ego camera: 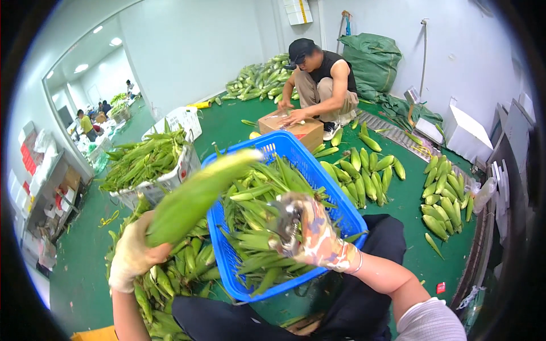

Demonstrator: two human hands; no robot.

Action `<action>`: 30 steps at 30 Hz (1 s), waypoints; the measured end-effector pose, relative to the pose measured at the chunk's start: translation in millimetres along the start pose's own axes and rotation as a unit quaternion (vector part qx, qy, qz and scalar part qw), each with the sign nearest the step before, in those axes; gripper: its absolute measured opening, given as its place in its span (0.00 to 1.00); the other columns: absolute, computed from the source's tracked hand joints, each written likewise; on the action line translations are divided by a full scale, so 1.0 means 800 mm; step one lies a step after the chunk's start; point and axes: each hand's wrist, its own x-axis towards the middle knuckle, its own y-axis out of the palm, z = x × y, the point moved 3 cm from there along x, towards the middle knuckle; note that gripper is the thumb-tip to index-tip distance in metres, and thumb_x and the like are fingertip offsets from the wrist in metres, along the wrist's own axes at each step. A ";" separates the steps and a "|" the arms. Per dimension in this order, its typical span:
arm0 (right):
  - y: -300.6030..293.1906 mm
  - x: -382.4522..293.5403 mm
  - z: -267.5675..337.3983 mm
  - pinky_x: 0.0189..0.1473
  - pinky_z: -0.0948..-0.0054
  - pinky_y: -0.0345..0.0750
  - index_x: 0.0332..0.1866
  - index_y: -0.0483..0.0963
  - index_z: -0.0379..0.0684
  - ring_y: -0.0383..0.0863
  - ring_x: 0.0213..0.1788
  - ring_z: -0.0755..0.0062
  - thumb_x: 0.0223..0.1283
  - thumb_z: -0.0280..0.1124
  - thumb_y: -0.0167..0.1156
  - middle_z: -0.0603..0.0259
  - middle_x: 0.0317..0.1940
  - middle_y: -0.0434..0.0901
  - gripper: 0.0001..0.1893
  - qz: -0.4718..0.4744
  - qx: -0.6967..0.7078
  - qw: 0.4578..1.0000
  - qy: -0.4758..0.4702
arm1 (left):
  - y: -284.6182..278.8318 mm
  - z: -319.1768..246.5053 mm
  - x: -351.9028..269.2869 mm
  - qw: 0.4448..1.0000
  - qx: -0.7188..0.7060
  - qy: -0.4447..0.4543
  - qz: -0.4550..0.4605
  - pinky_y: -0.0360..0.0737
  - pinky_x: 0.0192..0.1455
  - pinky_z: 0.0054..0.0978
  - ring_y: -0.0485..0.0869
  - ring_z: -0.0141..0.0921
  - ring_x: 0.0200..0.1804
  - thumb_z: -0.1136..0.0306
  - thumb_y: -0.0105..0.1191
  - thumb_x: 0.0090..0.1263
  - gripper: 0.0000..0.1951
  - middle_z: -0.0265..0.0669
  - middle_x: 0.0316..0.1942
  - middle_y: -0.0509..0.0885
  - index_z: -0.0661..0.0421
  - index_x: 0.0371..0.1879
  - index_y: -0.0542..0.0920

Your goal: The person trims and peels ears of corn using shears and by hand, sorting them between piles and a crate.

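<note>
My left hand (138, 251), in a pale glove, grips an ear of corn in its green husk (192, 196) by one end. The ear tilts up to the right and its pale tip is blurred. My right hand (318, 234), in a camouflage-patterned glove, is closed around a hand tool that looks like pruning shears (288, 219); motion blur hides its blades. Below both hands stands a blue plastic basket (288, 287), filled with cut husk leaves and tops (256, 238). A heap of unhusked corn (187, 260) lies on the floor beneath my left arm.
A white basket (170, 183) heaped with husk leaves stands left of the blue one. Trimmed ears (367, 183) lie in groups on the green floor to the right. Beyond, a squatting person (328, 81) has both hands on a cardboard box (294, 128), before a corn pile (260, 79).
</note>
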 end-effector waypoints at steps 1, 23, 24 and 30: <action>-0.014 0.001 -0.001 0.49 0.56 0.73 0.53 0.63 0.34 0.74 0.48 0.46 0.42 0.37 0.72 0.47 0.50 0.71 0.34 -0.007 -0.042 0.999 -0.031 | 0.016 -0.030 0.009 0.998 0.013 0.017 0.064 0.79 0.44 0.32 0.85 0.37 0.35 0.58 0.65 0.49 0.29 0.48 0.35 0.83 0.60 0.51 0.77; 0.038 -0.142 -0.102 0.52 0.74 0.74 0.55 0.69 0.39 0.76 0.46 0.77 0.56 0.26 0.65 0.67 0.45 0.77 0.21 0.201 0.533 0.703 0.426 | 0.264 -0.061 0.051 0.761 -0.637 -0.048 0.109 0.75 0.53 0.28 0.80 0.29 0.47 0.59 0.56 0.67 0.21 0.36 0.46 0.82 0.59 0.54 0.74; 0.044 -0.135 -0.097 0.52 0.72 0.74 0.56 0.66 0.37 0.76 0.46 0.74 0.54 0.33 0.68 0.64 0.44 0.77 0.26 0.234 0.471 0.741 0.417 | 0.273 -0.055 0.056 0.720 -0.679 -0.093 0.109 0.77 0.50 0.28 0.80 0.28 0.44 0.63 0.60 0.65 0.19 0.35 0.43 0.82 0.59 0.50 0.74; 0.023 -0.022 -0.067 0.52 0.62 0.76 0.57 0.61 0.34 0.79 0.48 0.51 0.41 0.45 0.73 0.46 0.45 0.77 0.41 0.253 -0.023 0.953 0.167 | 0.271 0.031 0.066 0.878 -0.468 -0.028 -0.091 0.78 0.45 0.25 0.80 0.25 0.40 0.70 0.65 0.59 0.23 0.33 0.39 0.82 0.59 0.51 0.71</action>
